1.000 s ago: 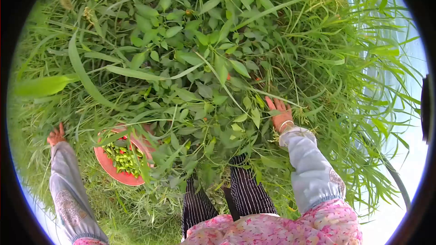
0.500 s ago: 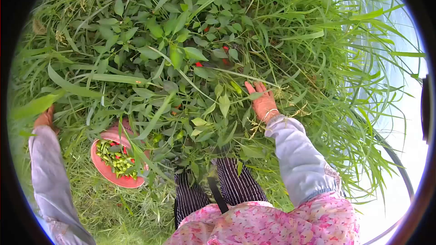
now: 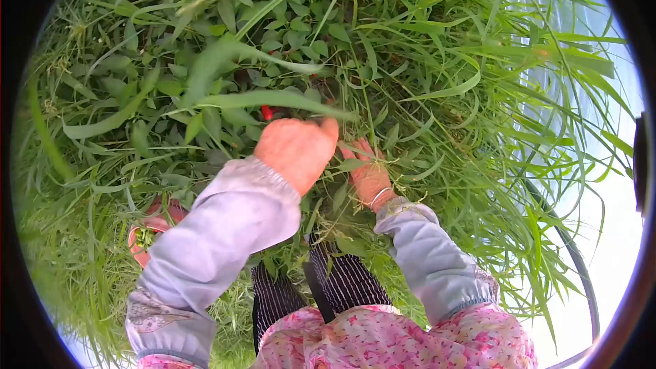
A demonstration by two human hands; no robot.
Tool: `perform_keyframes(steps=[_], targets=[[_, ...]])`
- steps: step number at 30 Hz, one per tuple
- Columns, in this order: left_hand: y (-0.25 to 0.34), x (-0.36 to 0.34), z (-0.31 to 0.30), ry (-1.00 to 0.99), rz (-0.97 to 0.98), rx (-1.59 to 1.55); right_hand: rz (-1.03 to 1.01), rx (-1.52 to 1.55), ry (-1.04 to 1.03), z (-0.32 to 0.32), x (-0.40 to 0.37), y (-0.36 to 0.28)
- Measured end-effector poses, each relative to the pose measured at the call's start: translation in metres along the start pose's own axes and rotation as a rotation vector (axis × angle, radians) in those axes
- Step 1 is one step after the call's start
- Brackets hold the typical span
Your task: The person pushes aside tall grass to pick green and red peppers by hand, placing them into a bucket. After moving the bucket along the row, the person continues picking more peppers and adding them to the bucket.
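My left hand (image 3: 295, 156) reaches across to the middle of the pepper plants (image 3: 287, 27), its back toward me. Its fingers are curled and mostly hidden, so what they hold cannot be made out. A red pepper (image 3: 267, 113) shows among the leaves just beyond its knuckles. Close on its right, my right hand (image 3: 370, 176) lies against the stems and leaves with its fingers spread. Partly behind my left sleeve stands a reddish bucket (image 3: 139, 254), with green peppers (image 3: 145, 236) visible inside.
Long grass blades (image 3: 273, 101) arch over the plants, some in front of my left hand. Tall grass (image 3: 465, 116) grows thickly on the right. A dark hose (image 3: 581, 260) curves along the right edge beside a pale, bright strip. My striped trouser legs (image 3: 348, 280) are below.
My left hand has come from the far left, beyond the bucket, to the middle beside my right hand. My right hand has shifted slightly left and down. The sleeve now covers part of the bucket.
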State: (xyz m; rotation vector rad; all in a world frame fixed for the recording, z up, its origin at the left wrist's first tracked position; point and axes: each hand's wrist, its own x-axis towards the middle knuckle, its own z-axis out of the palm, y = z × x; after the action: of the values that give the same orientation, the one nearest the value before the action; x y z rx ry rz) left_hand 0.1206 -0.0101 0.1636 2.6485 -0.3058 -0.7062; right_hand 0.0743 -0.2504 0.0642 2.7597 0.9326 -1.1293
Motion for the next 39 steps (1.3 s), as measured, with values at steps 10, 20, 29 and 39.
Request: perform_keyframes(steps=[10,20,29,39], targets=[[0.005,0.019,0.106,-0.462,-0.052,-0.137,-0.081,0.233,-0.192,-0.057,-0.024,-0.01],[-0.002,-0.015,0.139,-0.126,-0.082,-0.292,-0.193,0.479,0.048,-0.078,0.012,-0.051],[0.002,-0.035,0.128,0.305,-0.257,-0.058,-0.122,0.505,-0.048,-0.053,0.026,-0.019],[0.007,-0.033,0.125,0.161,-0.439,-0.185,-0.087,0.482,-0.059,-0.063,0.032,-0.028]])
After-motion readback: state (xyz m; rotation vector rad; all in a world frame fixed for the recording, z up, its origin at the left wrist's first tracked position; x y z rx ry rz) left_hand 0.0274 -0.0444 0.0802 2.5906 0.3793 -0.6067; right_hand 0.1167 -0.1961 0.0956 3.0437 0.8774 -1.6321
